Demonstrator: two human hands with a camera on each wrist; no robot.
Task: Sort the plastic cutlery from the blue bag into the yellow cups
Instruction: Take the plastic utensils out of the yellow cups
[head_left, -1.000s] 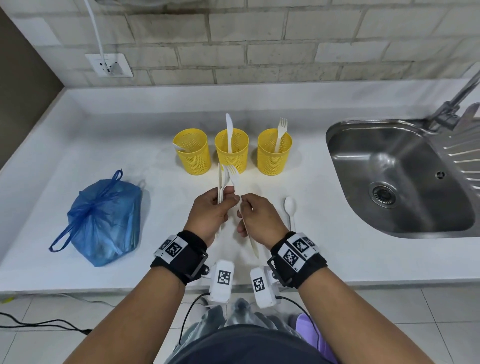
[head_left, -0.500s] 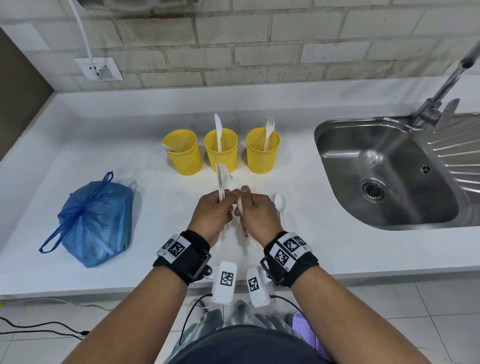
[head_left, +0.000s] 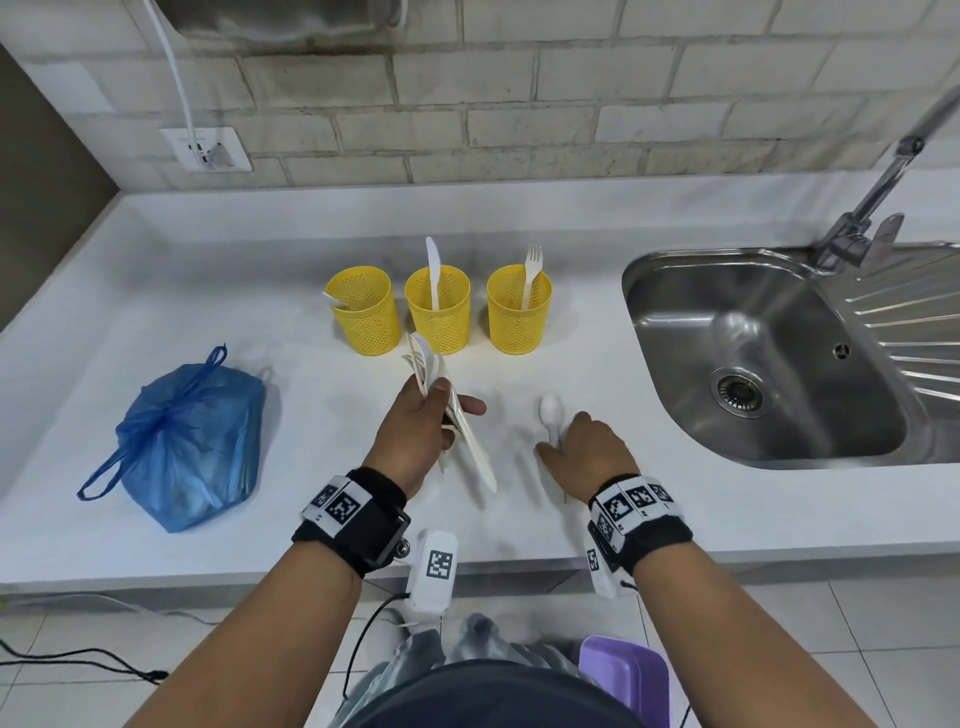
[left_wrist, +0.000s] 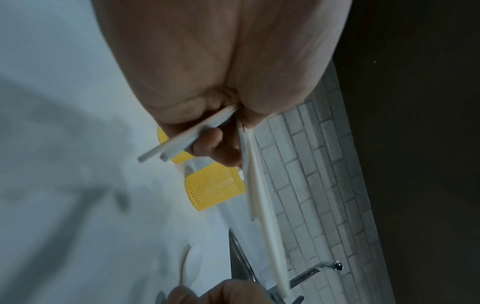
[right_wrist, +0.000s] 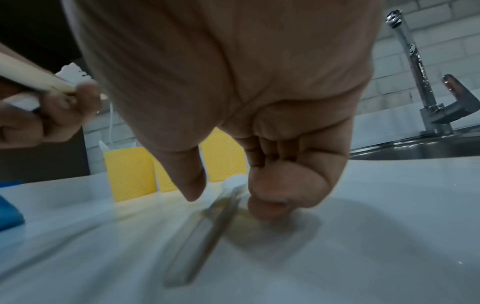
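My left hand (head_left: 415, 441) stays clamped round the cutlery bundle (head_left: 451, 415), tines toward eleven o'clock, handles toward five. My right hand (head_left: 587, 457) hovers, fingers apart, over the spoon (head_left: 550, 415) lying flat on the counter (head_left: 675, 499), bowl at twelve; I should pinch its handle low.

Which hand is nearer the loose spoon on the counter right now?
Right. The right hand is at the spoon, fingers over its handle; the left hand holds a cutlery bundle off to its left.
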